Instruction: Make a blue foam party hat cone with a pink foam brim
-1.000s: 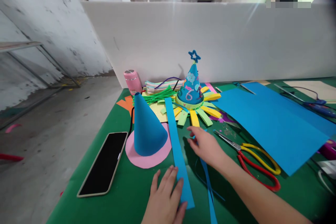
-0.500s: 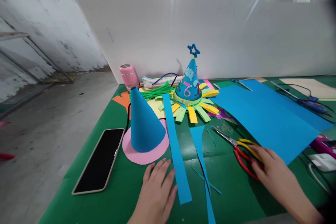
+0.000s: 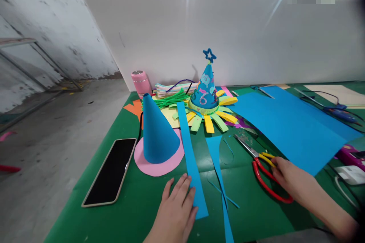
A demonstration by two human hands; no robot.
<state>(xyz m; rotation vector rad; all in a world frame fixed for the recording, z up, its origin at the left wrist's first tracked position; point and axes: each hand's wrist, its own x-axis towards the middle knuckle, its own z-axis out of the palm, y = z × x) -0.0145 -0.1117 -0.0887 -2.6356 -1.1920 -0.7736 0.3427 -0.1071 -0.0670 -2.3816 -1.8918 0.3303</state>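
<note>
My left hand lies palm down with its fingers spread, the fingertips over the left edge of a long blue paper strip. On the right, my right hand grips the yellow handle of a pair of scissors. Their blades point to the upper left, and the red handle loop lies over the table. Between the hands are a curved blue paper offcut and thin blue slivers. Beyond my left hand, a blue paper cone stands on a pink paper disc.
A phone lies at the left of the green table. Farther back are a decorated party hat, green pipe cleaners and a pink bottle. Blue sheets, a white charger and cables are on the right.
My left hand has shifted right onto the blue strip. The scissors have turned slightly, their red loop swinging toward me, while my right hand keeps hold of the yellow handle.
</note>
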